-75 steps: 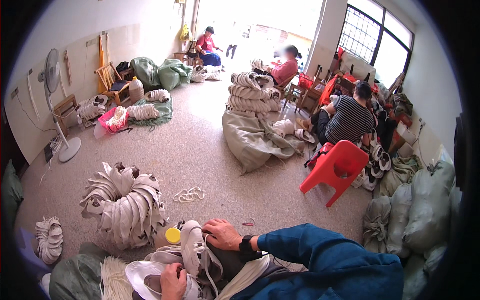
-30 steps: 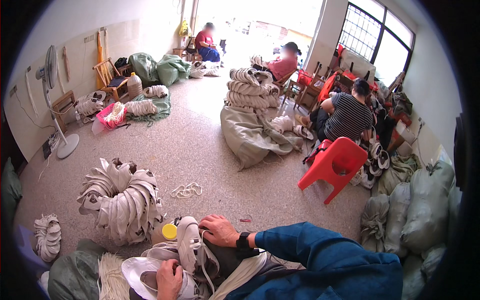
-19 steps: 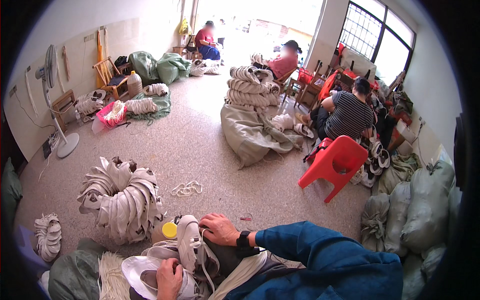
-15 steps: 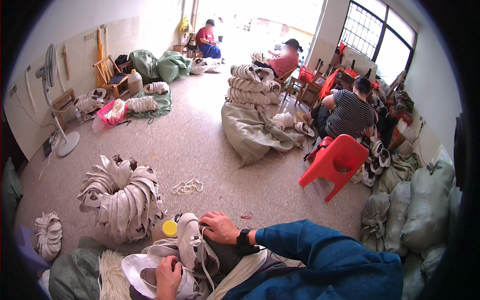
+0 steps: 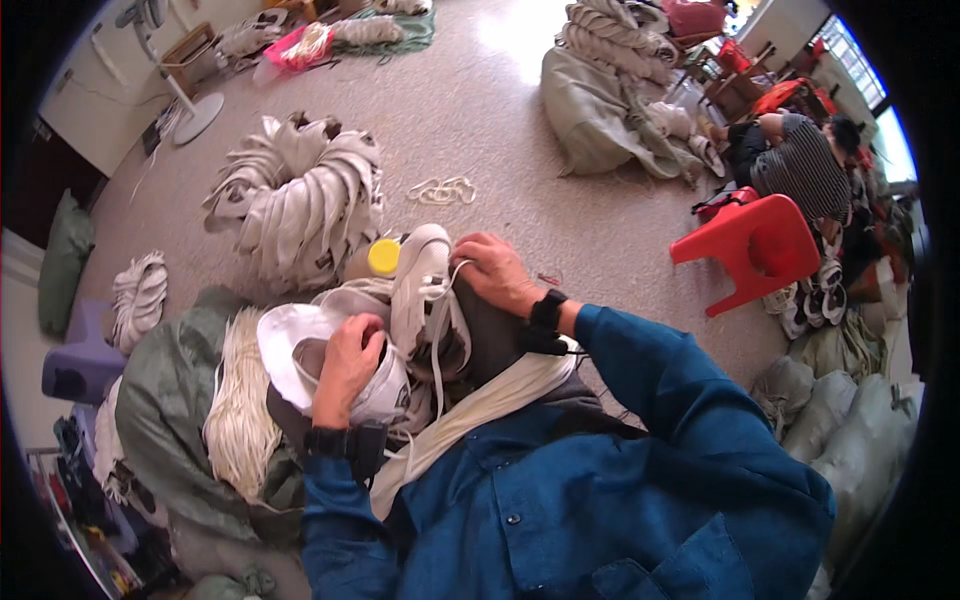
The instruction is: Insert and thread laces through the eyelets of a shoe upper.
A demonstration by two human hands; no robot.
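A pale shoe upper (image 5: pixel 425 262) stands toe-up on my lap, with a white shoelace (image 5: pixel 437 345) threaded in it and hanging loose. My right hand (image 5: pixel 497 274) is beside this upper, its fingertips closed on a lace end. Another white shoe upper (image 5: pixel 287 335) lies to the left, its dark lining showing. Over its opening rests my left hand (image 5: pixel 350 362), fingers curled together; what they pinch is hidden. Bundles of cream laces lie on both sides: one lace bundle (image 5: pixel 243 415) over a green sack, another lace bundle (image 5: pixel 500 405) across my lap.
A ring of stacked uppers (image 5: pixel 305 205) sits on the floor ahead, near a yellow lid (image 5: pixel 384 257) and loose laces (image 5: pixel 441 190). At right are a red plastic chair (image 5: pixel 755 245), a seated person (image 5: pixel 800 165) and full sacks (image 5: pixel 860 440). A purple stool (image 5: pixel 85 355) stands left.
The view has tilted down, showing more of my lap and both forearms. My hands keep about the same places at the two uppers.
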